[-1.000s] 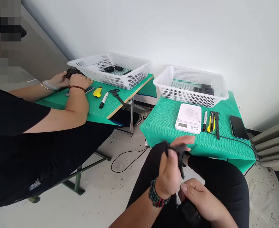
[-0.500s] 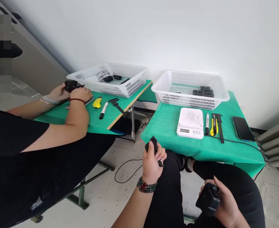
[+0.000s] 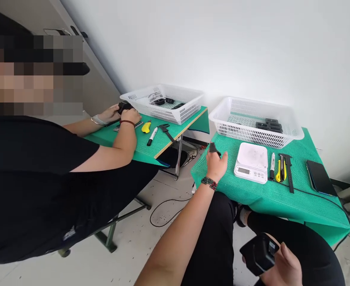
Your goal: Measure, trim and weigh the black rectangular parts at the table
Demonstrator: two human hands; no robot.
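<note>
Your left hand [image 3: 216,165] was stretched out over the near left corner of the green-covered table [image 3: 282,198], fingers pinched around a small black part [image 3: 213,148] held just above the mat. Your right hand [image 3: 285,267] sat low by your lap, wrapped around a chunkier black block [image 3: 259,254], well apart from the table.

From the head view, the only one there was, a white digital scale [image 3: 251,162] stood just right of your left hand, its platform bare. Beside the scale lay a marker [image 3: 272,165], a yellow utility knife [image 3: 279,173] and a black caliper [image 3: 288,174], with a phone [image 3: 320,177] nearer the right edge. Behind them a white mesh basket [image 3: 231,115] held several black pieces [image 3: 269,125] toward its right end.

You looked to be carrying the small part toward the table, somewhere between the scale and the basket; I could not tell which. Setting it down would call for a short reach to the right and a flat, gentle release so the part did not slide on the mat.

To your left, a co-worker's hands [image 3: 119,115] gripped a dark object [image 3: 123,106] at a second table, with their own basket [image 3: 163,102], yellow cutter [image 3: 146,127] and marker [image 3: 152,136] close by.
</note>
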